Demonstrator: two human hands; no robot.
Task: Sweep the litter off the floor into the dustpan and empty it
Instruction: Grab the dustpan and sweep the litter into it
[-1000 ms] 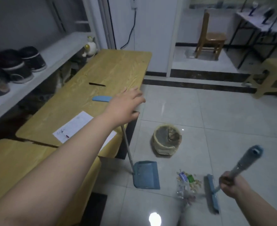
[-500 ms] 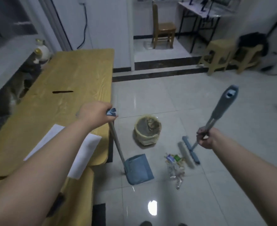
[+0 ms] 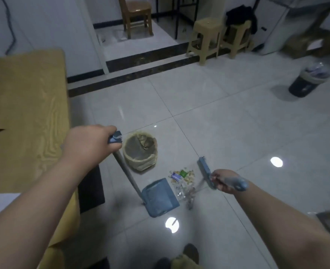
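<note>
A blue dustpan (image 3: 159, 198) rests flat on the tiled floor, its long grey handle rising up to my left hand (image 3: 90, 143), which grips the blue handle top. Just right of the pan lies a small heap of litter (image 3: 182, 181): wrappers, crumbs and clear plastic. My right hand (image 3: 223, 180) holds a blue broom by its handle; the broom head (image 3: 205, 171) sits on the floor at the right edge of the litter. A small bin with a yellowish liner (image 3: 140, 151) stands behind the dustpan.
A yellow wooden table (image 3: 24, 117) fills the left side, close to the dustpan handle. A dark bin (image 3: 308, 81) stands at the far right. Two plastic stools (image 3: 218, 38) and a wooden chair (image 3: 136, 15) are beyond a dark floor threshold. My feet show at the bottom.
My left hand reached for and closed on the dustpan handle. My right hand lowered the broom so its handle now points toward me. The view turned right and down.
</note>
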